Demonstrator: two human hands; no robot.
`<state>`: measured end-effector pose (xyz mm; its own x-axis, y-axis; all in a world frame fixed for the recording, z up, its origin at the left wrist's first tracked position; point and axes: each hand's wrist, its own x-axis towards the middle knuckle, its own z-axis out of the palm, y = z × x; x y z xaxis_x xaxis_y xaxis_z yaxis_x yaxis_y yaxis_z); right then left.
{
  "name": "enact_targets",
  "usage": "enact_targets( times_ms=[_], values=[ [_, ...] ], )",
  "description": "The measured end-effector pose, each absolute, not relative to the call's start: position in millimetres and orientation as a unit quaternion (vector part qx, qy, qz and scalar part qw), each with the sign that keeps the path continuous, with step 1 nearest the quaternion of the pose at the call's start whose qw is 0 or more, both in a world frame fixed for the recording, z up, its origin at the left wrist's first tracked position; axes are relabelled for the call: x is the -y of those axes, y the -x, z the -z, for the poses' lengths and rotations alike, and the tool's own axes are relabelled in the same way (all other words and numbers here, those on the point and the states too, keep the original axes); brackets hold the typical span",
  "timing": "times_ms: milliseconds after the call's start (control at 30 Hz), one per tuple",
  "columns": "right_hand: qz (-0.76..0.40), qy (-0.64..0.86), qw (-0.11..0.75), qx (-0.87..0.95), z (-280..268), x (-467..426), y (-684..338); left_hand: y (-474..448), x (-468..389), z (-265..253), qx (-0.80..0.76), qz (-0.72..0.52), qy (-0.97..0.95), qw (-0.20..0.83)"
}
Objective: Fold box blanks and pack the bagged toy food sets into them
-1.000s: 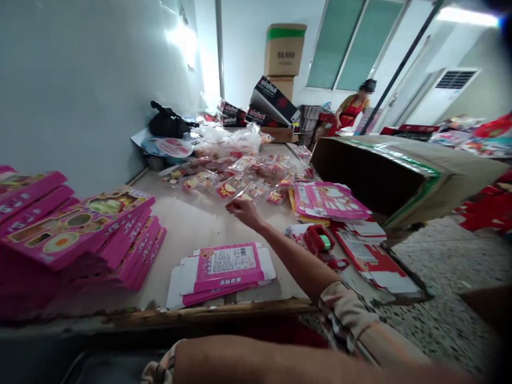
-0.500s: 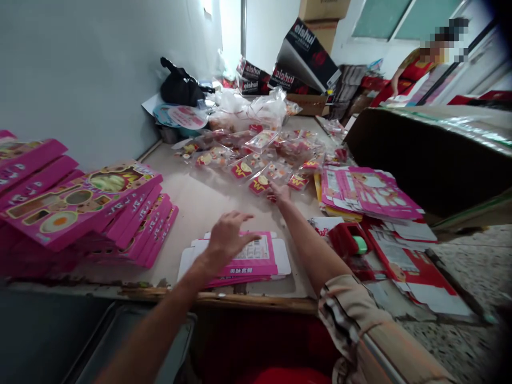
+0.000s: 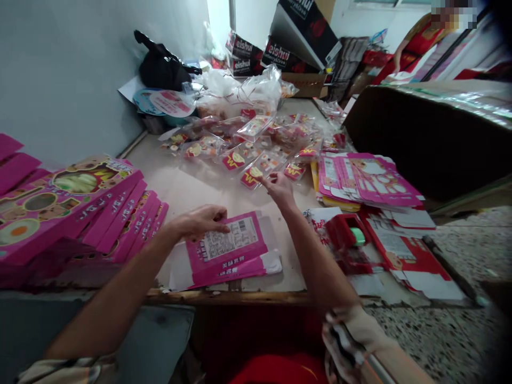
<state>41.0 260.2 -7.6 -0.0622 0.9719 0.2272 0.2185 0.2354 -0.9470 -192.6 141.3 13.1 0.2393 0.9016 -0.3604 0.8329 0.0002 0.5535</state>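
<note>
My left hand (image 3: 204,221) has its fingers closed on the upper left edge of a flat pink carton (image 3: 232,240), which is printed with a white label panel and a barcode. This carton sits turned and slightly raised over more flat pink cartons (image 3: 240,271) near the table's front edge. Ahead and to the right, my right hand (image 3: 282,191) pinches the near edge of a clear plastic packet (image 3: 253,176) showing a red and yellow piece. The packet lies at the front of a heap of similar packets (image 3: 276,130); the exact fingertip contact is hard to see.
Made-up pink boxes (image 3: 72,202) are stacked at the left. At the right lie flat pink cartons (image 3: 372,178), a red tape dispenser (image 3: 346,237) and red flat cartons (image 3: 412,261). A large open cardboard box (image 3: 424,128) stands beyond; a person (image 3: 416,48) is behind it.
My left hand has gone from spread above the flat cartons to closed on the top one, which is now turned and lifted slightly. My right hand stays at the packet. The view has shifted.
</note>
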Motion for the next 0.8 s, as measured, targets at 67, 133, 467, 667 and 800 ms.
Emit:
enact_targets(
  times_ms=[67, 133, 467, 667, 800],
  values=[
    [-0.337, 0.481, 0.478, 0.653, -6.0, -213.1, -62.4, 197.2, -139.0, -31.6, -0.565, -0.082, -0.698, 0.432],
    [-0.283, 0.493, 0.454, 0.686, -7.3, -165.5, -78.6, 191.0, -133.3, -48.1, -0.526, -0.109, -0.691, 0.484],
    [-0.339, 0.503, 0.516, 0.605, 57.8, -88.1, -81.9, 127.0, -92.8, -51.6, -0.527, -0.106, -0.814, 0.218],
    [-0.494, 0.384, 0.401, 0.669, 39.8, -82.8, -116.0, 107.7, -53.9, -56.5, -0.538, -0.038, -0.824, 0.175],
    [-0.662, 0.252, 0.213, 0.673, 27.2, -93.3, -131.1, 100.1, -29.5, -49.0, -0.527, -0.046, -0.829, 0.18]
  ],
)
